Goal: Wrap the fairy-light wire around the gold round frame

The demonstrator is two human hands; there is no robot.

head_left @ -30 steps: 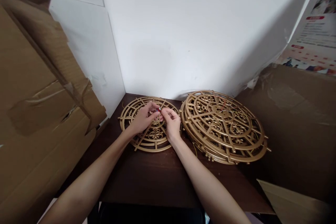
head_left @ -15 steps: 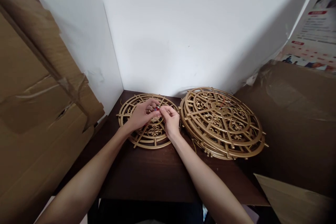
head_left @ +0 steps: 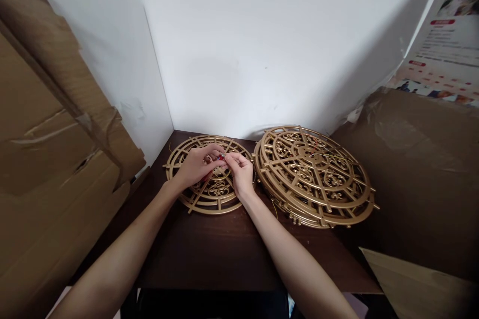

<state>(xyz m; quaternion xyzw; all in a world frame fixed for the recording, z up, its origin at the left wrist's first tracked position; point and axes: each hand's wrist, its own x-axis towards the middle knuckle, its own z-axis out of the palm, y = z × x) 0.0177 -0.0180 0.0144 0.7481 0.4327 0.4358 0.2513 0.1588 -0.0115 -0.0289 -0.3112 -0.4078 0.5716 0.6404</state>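
A flat gold openwork disc [head_left: 194, 199] lies on a dark brown table [head_left: 220, 249]. Both my hands work over its centre. My left hand [head_left: 195, 168] and my right hand [head_left: 241, 175] meet fingertip to fingertip, pinching a tiny red and blue piece [head_left: 220, 157] between them. To the right sits a stack of larger gold openwork discs [head_left: 314, 174], with thin red wires showing near its centre. My right hand is just left of that stack without touching it.
A white wall [head_left: 239, 45] closes the back of the table. Bent cardboard [head_left: 56, 124] leans along the left side. A brown cardboard box [head_left: 422, 169] stands at the right, with a printed poster [head_left: 445, 55] above it.
My hands stay pinched together over the left disc's centre, with only slight finger motion. The view has shifted a little, so everything sits slightly further left.
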